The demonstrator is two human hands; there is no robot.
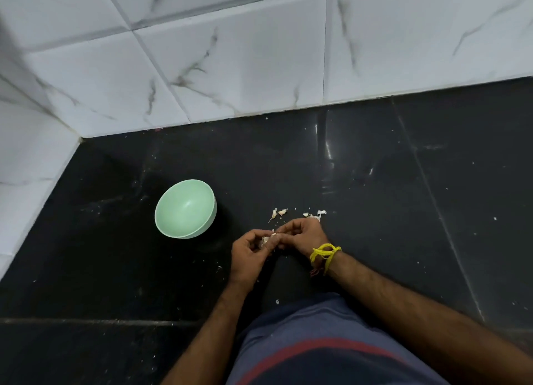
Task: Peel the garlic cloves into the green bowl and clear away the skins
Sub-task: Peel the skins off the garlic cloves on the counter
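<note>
Papery garlic clove (265, 239) pinched between left hand (250, 252) and right hand (302, 236), mid-peel. Green bowl (186, 209) sits empty beyond-left of left hand; skins (315, 214) beyond right. Next, probably: strip, drop clove in bowl.

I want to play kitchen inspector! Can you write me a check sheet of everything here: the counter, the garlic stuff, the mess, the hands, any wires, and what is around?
Surface: black counter, glossy, speckled with small white flecks.
Job's things: green bowl upright, looks empty, left of the hands; garlic clove held between both hands.
Clutter: garlic bits and skins loose on the counter beyond the hands.
Grippers: left hand grips the clove; right hand pinches at it; yellow thread tied on the right wrist.
Cables: nothing seen.
Surroundings: white marble-look wall tiles behind and to the left; the person's blue shirt with a red stripe at the bottom.
</note>
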